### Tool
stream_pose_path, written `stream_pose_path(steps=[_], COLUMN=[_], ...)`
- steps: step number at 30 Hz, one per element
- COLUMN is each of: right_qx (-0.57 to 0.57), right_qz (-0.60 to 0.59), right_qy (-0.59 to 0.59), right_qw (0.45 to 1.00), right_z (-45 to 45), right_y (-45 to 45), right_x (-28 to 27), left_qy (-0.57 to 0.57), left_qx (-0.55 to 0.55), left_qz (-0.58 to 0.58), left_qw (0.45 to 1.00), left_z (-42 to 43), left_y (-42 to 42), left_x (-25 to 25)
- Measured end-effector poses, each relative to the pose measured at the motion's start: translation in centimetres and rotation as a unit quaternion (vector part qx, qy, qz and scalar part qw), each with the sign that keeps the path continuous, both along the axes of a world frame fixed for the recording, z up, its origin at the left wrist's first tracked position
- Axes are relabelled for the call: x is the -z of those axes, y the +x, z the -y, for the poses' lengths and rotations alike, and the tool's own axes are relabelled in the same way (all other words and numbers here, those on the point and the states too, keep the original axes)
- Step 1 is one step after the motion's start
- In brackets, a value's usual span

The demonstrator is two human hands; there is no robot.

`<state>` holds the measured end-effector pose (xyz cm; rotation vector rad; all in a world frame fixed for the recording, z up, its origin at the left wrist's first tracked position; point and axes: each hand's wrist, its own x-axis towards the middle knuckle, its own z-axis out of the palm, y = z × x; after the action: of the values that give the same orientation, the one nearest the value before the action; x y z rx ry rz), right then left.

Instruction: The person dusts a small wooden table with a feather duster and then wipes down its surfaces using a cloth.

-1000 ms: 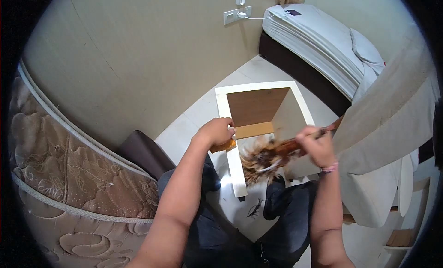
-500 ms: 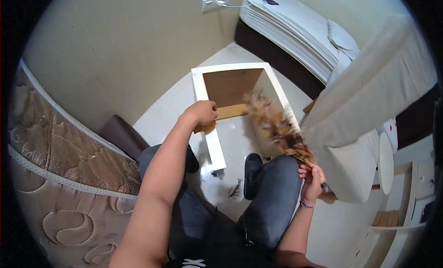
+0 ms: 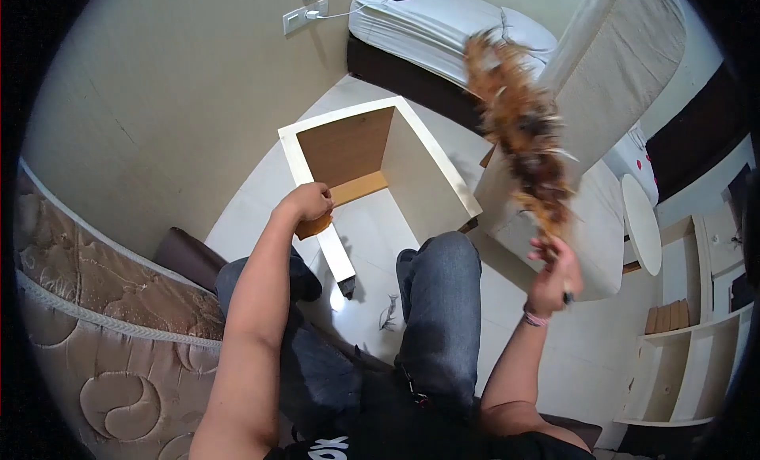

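Brown quilting with swirling raised stitches covers the mattress (image 3: 123, 333), left of the cabinet (image 3: 434, 147). Between it and the cabinet, the dark padded block (image 3: 190, 258) has a smooth, leathery look.

At the cabinet's left edge, the left hand (image 3: 305, 203) curls its fingers over the rim, with a soft orange cloth (image 3: 313, 226) bunched beneath the palm. If that grip slackened or pushed unevenly, the cabinet could tip or skid on the glossy tiles; the cloth might slide off too. The cabinet is boxy and open, its white border squared, its inside back flat brown wood. Wispy dark debris (image 3: 388, 313) lies on the floor just beyond its near left corner, where a foot could scatter it.

Beyond the cabinet, the bed (image 3: 443, 24) has a wrinkled white sheet over a dark base. Above the cabinet's right side, the feather duster (image 3: 522, 127) is raised, shaggy, rust and black, blurred at its edges. The right hand (image 3: 554, 276) is closed around its slim handle. A wide swing could snag plumes on the beige upholstery (image 3: 621, 72) or shed dust onto it, right of the cabinet.
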<state>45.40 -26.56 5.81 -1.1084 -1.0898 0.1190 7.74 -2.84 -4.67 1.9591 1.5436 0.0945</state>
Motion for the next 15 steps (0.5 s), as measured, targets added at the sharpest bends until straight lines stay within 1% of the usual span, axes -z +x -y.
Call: stream_pose_path(steps=[1,2,3,4,6,7,9,10,12,13,15], right_qx=[-0.008,-0.044,-0.061,-0.061,-0.026,-0.033,-0.001,-0.012,-0.024,-0.02,-0.067], right_qz=[0.037,0.058,0.141,0.198,0.233,0.233,0.256,0.203,0.148,0.15,0.046], right_qy=[-0.07,-0.151,-0.206,-0.23,-0.241,-0.244,-0.271,-0.264,-0.261,-0.261,-0.246], right_qw=[0.997,0.986,0.966,0.951,0.942,0.941,0.928,0.943,0.954,0.953,0.966], right_z=[-0.4,-0.5,-0.3,0.0,1.1,1.3,2.4,2.4,2.3,1.9,0.6], right_y=[-0.9,-1.4,-1.2,-2.2,-4.1,-4.4,-4.4,-4.4,-4.5,-4.5,-4.5], right_x=[0.6,1.1,2.2,2.7,2.3,1.5,-0.2,-0.8,-2.2,-2.0,-0.2], left_qy=[0.0,-0.001,-0.001,0.0,0.004,0.008,-0.004,-0.007,0.001,0.003,0.003], left_qx=[0.004,0.002,0.002,-0.001,-0.002,0.008,-0.001,-0.005,0.002,0.003,0.002], left_qz=[-0.002,-0.001,0.005,0.012,0.015,0.013,0.01,0.011,0.004,0.009,0.018], left_qw=[1.0,1.0,1.0,1.0,1.0,1.0,1.0,1.0,1.0,1.0,1.0], left_z=[0.0,0.1,0.1,0.1,0.2,0.4,0.5,0.3,0.2,0.1,0.0], left_y=[0.1,0.2,0.1,0.0,-0.2,-0.4,-0.3,-0.2,0.1,0.1,0.1], left_x=[-0.1,-0.1,-0.1,-0.1,-0.3,-0.3,-0.3,-0.3,-0.3,-0.1,0.1])
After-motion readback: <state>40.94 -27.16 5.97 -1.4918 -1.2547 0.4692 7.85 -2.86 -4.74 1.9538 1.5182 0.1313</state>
